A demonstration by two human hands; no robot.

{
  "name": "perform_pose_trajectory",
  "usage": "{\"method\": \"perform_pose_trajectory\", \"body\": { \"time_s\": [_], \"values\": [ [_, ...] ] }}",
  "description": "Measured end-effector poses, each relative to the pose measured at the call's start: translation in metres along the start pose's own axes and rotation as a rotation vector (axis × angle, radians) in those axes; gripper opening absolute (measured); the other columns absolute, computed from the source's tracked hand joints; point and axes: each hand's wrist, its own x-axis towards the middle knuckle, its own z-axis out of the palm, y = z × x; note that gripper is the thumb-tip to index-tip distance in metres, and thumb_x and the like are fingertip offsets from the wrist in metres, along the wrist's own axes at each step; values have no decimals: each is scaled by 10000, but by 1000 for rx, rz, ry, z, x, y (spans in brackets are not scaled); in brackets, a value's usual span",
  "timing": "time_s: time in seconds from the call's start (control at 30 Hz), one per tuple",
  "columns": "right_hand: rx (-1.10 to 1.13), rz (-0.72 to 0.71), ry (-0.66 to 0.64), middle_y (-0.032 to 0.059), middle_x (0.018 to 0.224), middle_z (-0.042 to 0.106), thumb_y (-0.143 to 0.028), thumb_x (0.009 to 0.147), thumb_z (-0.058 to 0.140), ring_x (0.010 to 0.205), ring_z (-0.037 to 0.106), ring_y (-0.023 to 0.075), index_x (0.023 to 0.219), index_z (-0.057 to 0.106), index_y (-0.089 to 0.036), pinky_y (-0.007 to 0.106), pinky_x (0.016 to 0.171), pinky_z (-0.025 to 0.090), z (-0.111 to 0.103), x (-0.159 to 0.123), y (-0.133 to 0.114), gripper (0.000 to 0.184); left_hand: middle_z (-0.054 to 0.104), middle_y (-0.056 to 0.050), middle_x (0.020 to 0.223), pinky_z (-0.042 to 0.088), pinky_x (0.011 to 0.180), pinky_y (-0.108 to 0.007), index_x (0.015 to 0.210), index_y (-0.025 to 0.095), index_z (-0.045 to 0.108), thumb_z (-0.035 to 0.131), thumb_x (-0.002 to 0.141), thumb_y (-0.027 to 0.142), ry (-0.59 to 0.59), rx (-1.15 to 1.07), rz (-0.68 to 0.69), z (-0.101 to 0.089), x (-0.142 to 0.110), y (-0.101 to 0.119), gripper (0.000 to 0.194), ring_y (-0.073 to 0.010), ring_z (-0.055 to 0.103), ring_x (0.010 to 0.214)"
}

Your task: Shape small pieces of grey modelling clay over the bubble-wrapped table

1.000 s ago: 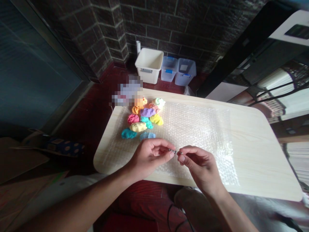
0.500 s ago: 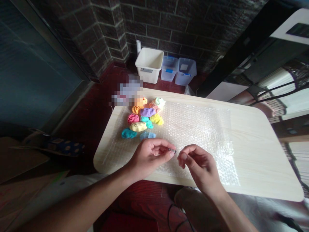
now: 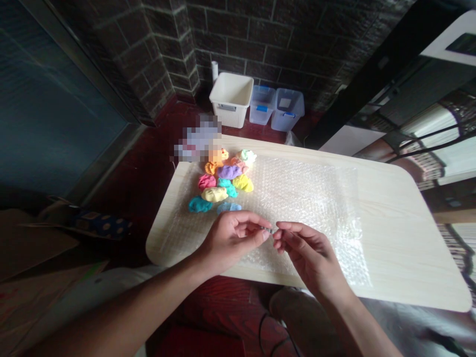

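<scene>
While a dark brick wall (image 3: 297, 44) closes off the far side, the pale tabletop (image 3: 401, 238) spreads out in front of the person. Over its left and middle lies a sheet of bubble wrap (image 3: 308, 193), probably put down to keep soft stuff off the wood; its glare blurs the surface near the right hand. Beyond the far edge, on the floor by the wall, stand a white tub (image 3: 234, 119) and two clear bins (image 3: 282, 122) with blue latches, well apart from the work.

Above the near part of the wrap, the left hand (image 3: 230, 243) and right hand (image 3: 312, 253) face each other with fingertips close, a narrow gap between them. Both seem raised toward the eyes, as fine fingertip handling would call for. The left one pinches thumb against finger; whether the right one grips anything cannot be told.

Dough-like lumps (image 3: 229, 171) in many colours cluster at the left on the wrap, perhaps grouped there to leave room for the hands. A pixelated patch covers part of the orange ones, and the left hand partly hides the light blue lump (image 3: 229, 206).

Smallest is a dark piece (image 3: 271, 231) at the left fingertips, too covered to make out.
</scene>
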Motion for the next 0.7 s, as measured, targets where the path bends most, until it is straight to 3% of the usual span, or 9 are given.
{"method": "perform_pose_trajectory", "body": {
  "time_s": [0.2,0.37,0.53,0.7],
  "values": [
    [-21,9,44,16,665,733,-268,738,946,595,627,121,797,810,-203,224,568,511,-6,3,0,162,802,-91,930,609,784,-261,972,122,782,812,839,238,32,50,4,-2,0,0,179,-189,765,854],
    [-10,-5,15,-17,569,661,-239,727,948,516,545,96,661,705,-197,196,489,434,-6,4,1,256,801,-92,953,609,820,-273,984,129,784,812,843,253,22,44,11,-3,0,-1,190,-193,764,885],
    [-18,16,30,12,663,713,-275,715,960,593,597,111,781,823,-205,216,550,489,-5,3,1,168,800,-86,932,605,806,-259,974,124,780,815,834,231,29,33,5,-2,0,0,179,-181,761,864],
    [-1,35,3,31,712,740,-367,803,902,668,634,142,965,866,-239,266,632,545,-3,0,0,210,800,-92,928,606,786,-263,976,117,778,811,842,242,24,42,4,-2,0,0,186,-185,763,852]
  ]
}}
